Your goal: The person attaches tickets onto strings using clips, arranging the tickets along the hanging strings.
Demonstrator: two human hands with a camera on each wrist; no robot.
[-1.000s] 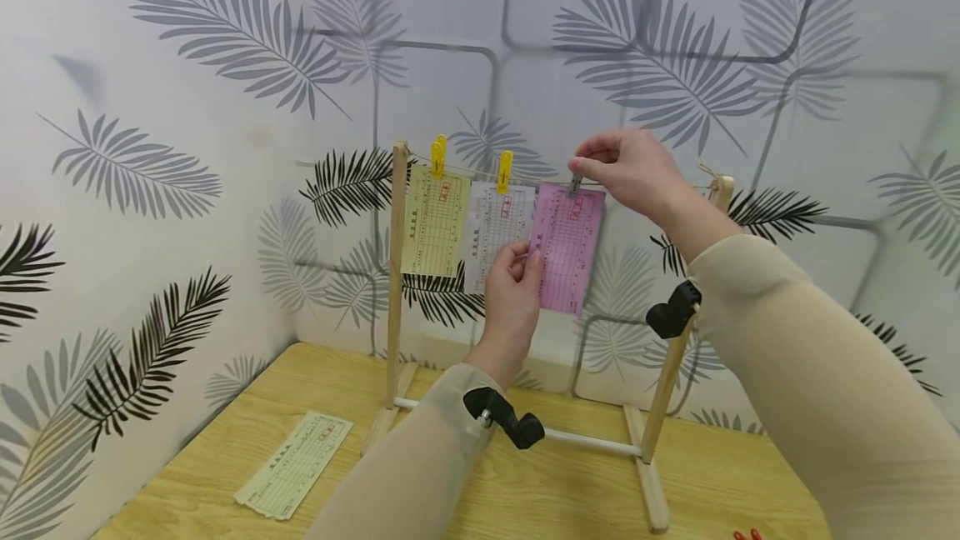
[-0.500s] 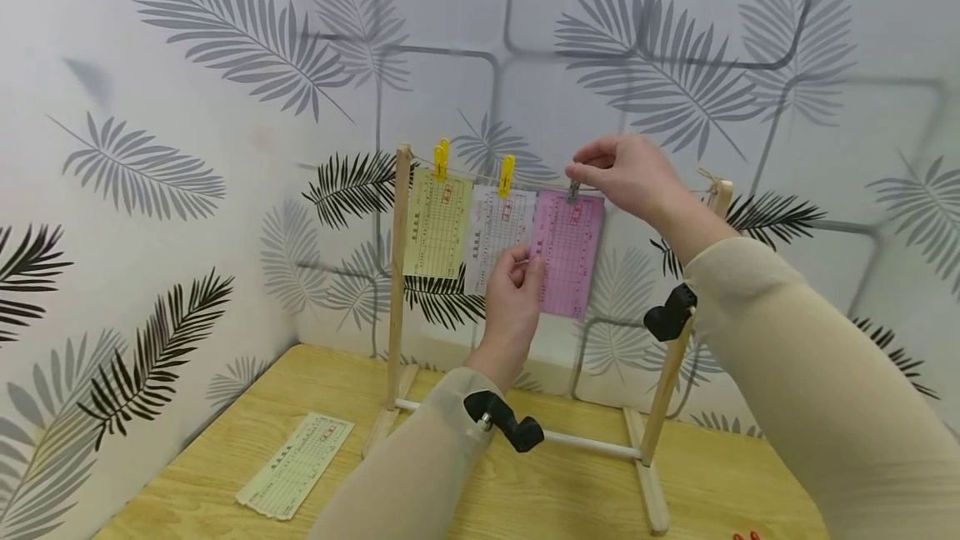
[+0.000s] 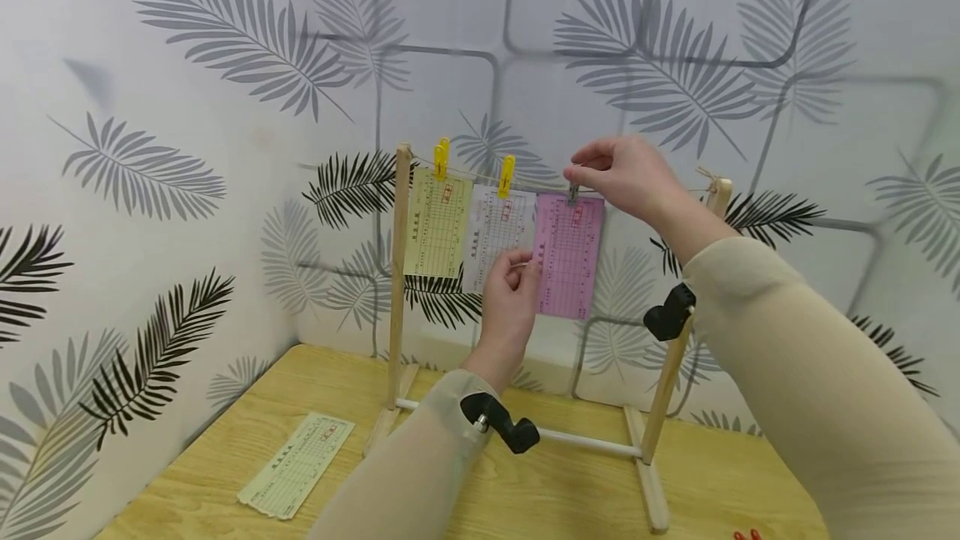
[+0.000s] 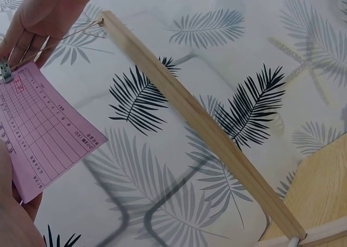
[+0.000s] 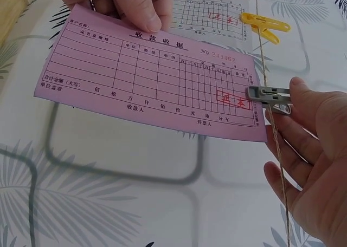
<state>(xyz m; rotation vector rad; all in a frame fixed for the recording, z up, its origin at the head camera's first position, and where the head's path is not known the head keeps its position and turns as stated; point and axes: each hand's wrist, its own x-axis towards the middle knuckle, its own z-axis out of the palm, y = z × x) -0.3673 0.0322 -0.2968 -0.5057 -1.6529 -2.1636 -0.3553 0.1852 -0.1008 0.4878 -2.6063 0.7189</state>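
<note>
Taking the pink slip [image 3: 567, 265] as the clock's centre in the head view, pale green slips [image 3: 297, 467] lie on the tabletop [image 3: 570, 486] at 8 o'clock, well apart. Toward 9 o'clock come the left post [image 3: 397, 290], a yellow-green slip [image 3: 437, 227] and a white slip [image 3: 493, 232], both slips hanging from yellow clips [image 3: 507, 177]. Nearer, at 8 o'clock, the left hand [image 3: 508, 298] pinches the pink slip's left long edge. The slip hangs at the cord [image 5: 280, 166], its short top edge in the mouth of a grey clip [image 5: 263, 95] at 12 o'clock; how firm that bite is cannot be told. The paper looks light, thin and limp, likely to crease or tear if tugged, so a gentle hold on a long edge should suit it. At 1 o'clock the right hand [image 3: 633, 177] pinches the grey clip's handle end. Room leftward is tight, the white slip being just beside; the right and bottom edges hang free, with open room from 3 round to 6 o'clock, bounded by the right post [image 3: 671, 373] between 4 and 5.
</note>
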